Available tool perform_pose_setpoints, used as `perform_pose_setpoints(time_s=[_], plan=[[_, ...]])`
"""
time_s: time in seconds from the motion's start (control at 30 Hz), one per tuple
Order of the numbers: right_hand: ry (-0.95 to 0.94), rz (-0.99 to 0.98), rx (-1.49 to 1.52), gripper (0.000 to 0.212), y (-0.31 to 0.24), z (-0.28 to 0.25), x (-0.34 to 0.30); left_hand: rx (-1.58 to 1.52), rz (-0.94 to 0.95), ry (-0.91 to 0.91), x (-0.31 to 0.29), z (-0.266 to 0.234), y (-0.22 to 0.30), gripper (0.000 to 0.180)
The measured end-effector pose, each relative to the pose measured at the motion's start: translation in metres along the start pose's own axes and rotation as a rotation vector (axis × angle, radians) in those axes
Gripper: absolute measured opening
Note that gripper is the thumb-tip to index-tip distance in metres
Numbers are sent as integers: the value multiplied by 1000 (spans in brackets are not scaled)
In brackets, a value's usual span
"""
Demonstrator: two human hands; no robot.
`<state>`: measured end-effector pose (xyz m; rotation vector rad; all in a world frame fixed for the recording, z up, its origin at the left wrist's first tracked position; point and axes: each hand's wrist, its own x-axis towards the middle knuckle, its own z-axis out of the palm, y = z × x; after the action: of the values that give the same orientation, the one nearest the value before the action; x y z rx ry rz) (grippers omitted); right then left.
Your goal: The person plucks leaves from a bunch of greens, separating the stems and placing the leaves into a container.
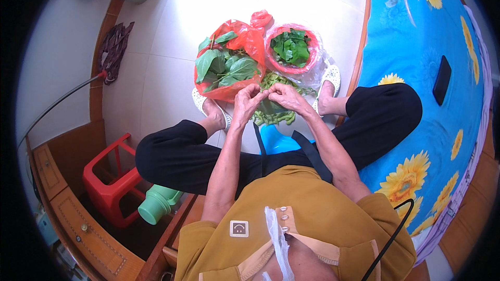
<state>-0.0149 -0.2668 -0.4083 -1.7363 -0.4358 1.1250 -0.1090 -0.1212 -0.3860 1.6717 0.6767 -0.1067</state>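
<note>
while the person is sitting on a low blue stool (pixel 276 143) with knees spread, both hands are meeting just above a pile of green pods (pixel 273 117) lying on the tiled floor (pixel 166 73) between the feet. the left hand (pixel 246 99) is closing its grip, fingers together, on a small green piece held between the two hands; the right hand (pixel 286 96) is pinching the same piece from the other side, its fingertips touching those of the left. what exactly the piece is cannot be told at this size. just beyond the hands, a red plastic bag (pixel 245 47) is lying open with large green leaves (pixel 224 65) spilling from it, and beside it, to the right, a red basket (pixel 291 47) lined with clear plastic is holding smaller leaves. a bed with a blue sunflower cover (pixel 416 47) is standing to the right, a dark phone (pixel 441 79) resting on it. a red stool (pixel 109 182) and a green jug (pixel 156 205) are standing at lower left.
</note>
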Motion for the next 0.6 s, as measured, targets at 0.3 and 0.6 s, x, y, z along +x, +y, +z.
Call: perform_pose_setpoints(time_s=[0.3,0.6], plan=[[187,77,7,29,18,12,12,186,261,193,-4,10,5,19],[-49,-5,164,29,-17,2,0,-291,-86,108,6,-6,-9,15]])
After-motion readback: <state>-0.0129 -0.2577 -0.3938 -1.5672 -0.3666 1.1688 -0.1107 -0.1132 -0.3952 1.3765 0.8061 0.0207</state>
